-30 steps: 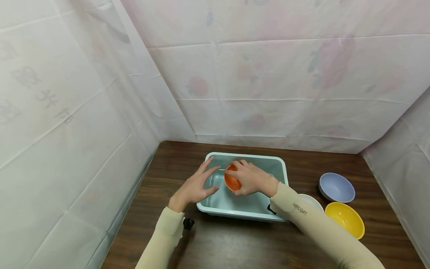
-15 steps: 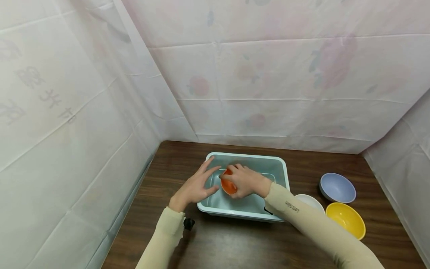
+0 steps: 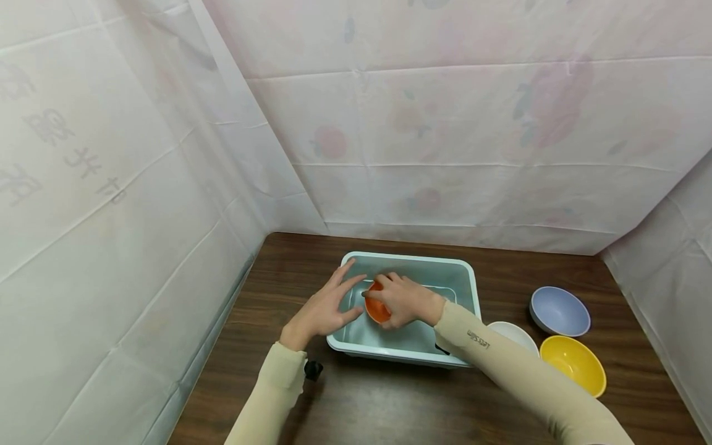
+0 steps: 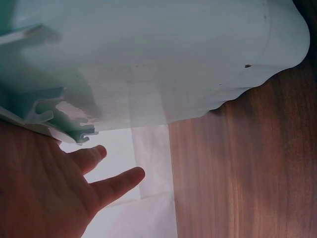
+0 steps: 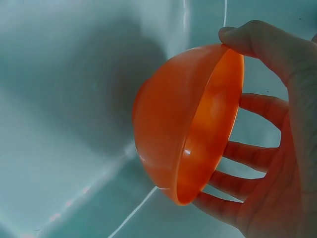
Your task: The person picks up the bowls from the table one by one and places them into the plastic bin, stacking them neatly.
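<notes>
An orange bowl (image 3: 377, 308) is tilted on its side within the light blue-green basin (image 3: 389, 355). My right hand (image 3: 408, 301) grips its rim, the thumb at one end and the fingers spread along the opening, as the right wrist view shows of the bowl (image 5: 171, 119). Whether the bowl touches the basin's floor I cannot tell. At the basin's left side is my left hand (image 3: 319, 312), fingers spread and straight, holding nothing. In the left wrist view the left hand (image 4: 47, 183) lies by the outer wall of the basin (image 4: 148, 59).
To the right of the basin stand a white bowl (image 3: 514, 335), a yellow bowl (image 3: 573, 364) and a periwinkle bowl (image 3: 559, 311), close together on the dark wooden table (image 3: 378, 408). White sheeting (image 3: 445, 142) hangs behind and on both sides.
My right hand has shifted the orange bowl a little left and down inside the basin, then nearly stopped. The left hand has kept its place.
</notes>
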`<state>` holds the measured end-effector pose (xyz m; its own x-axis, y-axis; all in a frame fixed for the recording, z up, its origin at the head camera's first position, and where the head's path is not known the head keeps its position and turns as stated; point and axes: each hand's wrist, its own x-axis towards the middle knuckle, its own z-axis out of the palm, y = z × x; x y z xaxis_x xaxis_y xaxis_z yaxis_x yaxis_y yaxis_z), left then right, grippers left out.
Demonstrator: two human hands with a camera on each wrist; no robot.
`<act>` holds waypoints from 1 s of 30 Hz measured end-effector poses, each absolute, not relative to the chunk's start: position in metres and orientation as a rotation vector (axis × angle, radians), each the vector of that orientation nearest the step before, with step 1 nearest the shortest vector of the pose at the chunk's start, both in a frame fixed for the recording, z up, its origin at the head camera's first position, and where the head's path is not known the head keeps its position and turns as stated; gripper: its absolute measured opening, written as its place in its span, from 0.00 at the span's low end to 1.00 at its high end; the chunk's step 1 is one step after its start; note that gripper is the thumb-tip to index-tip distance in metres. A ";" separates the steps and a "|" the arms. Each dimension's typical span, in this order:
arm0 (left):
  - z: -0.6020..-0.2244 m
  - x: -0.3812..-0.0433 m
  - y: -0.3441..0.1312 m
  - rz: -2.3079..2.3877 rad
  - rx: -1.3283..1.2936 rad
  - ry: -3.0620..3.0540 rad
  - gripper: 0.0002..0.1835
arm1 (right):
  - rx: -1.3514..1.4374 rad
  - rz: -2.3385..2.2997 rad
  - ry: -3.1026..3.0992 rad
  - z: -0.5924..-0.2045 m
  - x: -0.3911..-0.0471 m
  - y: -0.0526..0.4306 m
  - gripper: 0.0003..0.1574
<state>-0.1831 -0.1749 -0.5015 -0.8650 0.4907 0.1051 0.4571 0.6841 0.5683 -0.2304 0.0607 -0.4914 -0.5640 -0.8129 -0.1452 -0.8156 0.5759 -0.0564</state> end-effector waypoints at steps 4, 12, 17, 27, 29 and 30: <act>-0.502 -0.183 -0.175 0.928 0.798 2.833 0.36 | -1.389 0.039 2.645 -0.491 -0.231 0.061 0.46; -0.500 -0.180 -0.175 0.900 0.767 2.848 0.38 | -1.374 0.085 2.621 -0.494 -0.231 0.061 0.46; -0.500 -0.179 -0.175 0.837 0.724 2.869 0.42 | -1.328 0.084 2.614 -0.497 -0.230 0.061 0.46; -0.499 -0.178 -0.174 0.820 0.674 2.879 0.44 | -1.280 0.093 2.599 -0.503 -0.230 0.059 0.47; -0.499 -0.178 -0.174 0.818 0.673 2.879 0.44 | -1.274 0.093 2.598 -0.503 -0.230 0.059 0.47; -0.499 -0.178 -0.174 0.816 0.672 2.879 0.44 | -1.272 0.092 2.597 -0.503 -0.230 0.059 0.47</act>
<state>-0.1778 -0.1742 -0.4991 -0.9012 0.4308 0.0465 0.3911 0.7626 0.5153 -0.2303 0.0589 -0.5035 -0.5887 -0.7692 -0.2485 -0.7848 0.6175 -0.0523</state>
